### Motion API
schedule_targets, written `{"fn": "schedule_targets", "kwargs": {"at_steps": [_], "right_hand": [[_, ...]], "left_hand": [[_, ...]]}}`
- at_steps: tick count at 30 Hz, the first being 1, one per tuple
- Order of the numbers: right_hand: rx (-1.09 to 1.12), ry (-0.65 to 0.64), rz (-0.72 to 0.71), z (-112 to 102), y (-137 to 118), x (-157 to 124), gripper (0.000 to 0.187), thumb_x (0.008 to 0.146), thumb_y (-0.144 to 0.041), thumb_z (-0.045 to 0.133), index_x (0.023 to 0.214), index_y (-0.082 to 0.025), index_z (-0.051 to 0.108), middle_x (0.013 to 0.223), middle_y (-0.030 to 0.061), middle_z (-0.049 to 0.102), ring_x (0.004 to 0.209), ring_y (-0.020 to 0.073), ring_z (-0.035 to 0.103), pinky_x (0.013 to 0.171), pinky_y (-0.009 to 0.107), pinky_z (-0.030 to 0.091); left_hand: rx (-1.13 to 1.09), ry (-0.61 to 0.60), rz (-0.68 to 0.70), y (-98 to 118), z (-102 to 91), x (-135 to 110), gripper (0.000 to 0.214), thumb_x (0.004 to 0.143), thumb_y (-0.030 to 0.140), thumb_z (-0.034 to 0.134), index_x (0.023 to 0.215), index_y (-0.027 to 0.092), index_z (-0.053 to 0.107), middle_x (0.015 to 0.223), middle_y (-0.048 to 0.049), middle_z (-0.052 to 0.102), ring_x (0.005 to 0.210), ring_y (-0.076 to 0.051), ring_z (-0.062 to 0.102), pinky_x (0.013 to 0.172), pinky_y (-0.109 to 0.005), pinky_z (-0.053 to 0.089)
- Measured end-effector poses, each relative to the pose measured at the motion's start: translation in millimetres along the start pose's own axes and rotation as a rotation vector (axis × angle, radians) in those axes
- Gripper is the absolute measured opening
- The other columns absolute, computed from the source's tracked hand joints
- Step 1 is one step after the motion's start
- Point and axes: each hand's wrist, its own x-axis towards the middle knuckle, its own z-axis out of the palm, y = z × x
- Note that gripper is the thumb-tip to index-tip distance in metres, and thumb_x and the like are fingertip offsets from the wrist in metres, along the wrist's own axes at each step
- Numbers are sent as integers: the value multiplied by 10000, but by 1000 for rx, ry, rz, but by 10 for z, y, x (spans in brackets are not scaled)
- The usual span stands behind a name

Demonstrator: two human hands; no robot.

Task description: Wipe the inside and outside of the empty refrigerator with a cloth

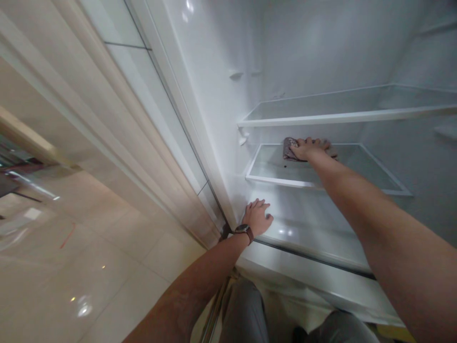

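My right hand (310, 147) presses a patterned brown cloth (291, 148) onto the lower glass shelf (271, 181) inside a white refrigerator. Part of the cloth is hidden under the palm and fingers. A small dark spot (285, 166) shows on the glass just in front of the cloth. Lower down, my left hand (257, 216) rests with fingers spread on the white floor of the compartment, near its left wall. It holds nothing. A watch with a brown strap (244, 232) is on the left wrist.
Above the right hand runs an upper glass shelf (321, 119) with a white front edge. Shelf supports (235, 75) stick out from the left wall. The cabinet's door frame (171, 190) stands at the left, beside a shiny tiled floor (117, 267). My knees (244, 309) are close below.
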Motion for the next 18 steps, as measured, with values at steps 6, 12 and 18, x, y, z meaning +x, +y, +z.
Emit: {"fn": "schedule_targets", "kwargs": {"at_steps": [6, 12, 18], "right_hand": [[56, -64, 20, -118, -2, -327, 764, 1013, -664, 233, 1635, -259, 414, 1680, 236, 340, 1527, 504, 298, 1104, 864, 195], [28, -100, 25, -285, 22, -844, 717, 1030, -621, 235, 1643, -286, 396, 1713, 168, 314, 1563, 458, 251, 1182, 787, 175], [49, -103, 9, -457, 51, -1365, 706, 1022, -603, 265, 1647, -301, 387, 1720, 141, 309, 1555, 450, 262, 1194, 757, 206]], "left_hand": [[-8, -9, -4, 0, -16, 5, 514, 937, 330, 568, 1436, 244, 660, 1595, -44, 560, 1539, -255, 419, 1292, -466, 321], [1, -7, -13, -17, 24, 36, 507, 940, 317, 574, 1434, 244, 661, 1606, -39, 549, 1546, -252, 413, 1295, -461, 310], [22, -23, -10, -18, 34, 48, 499, 974, 332, 562, 1461, 253, 642, 1621, -45, 532, 1552, -257, 406, 1285, -449, 326]]}}
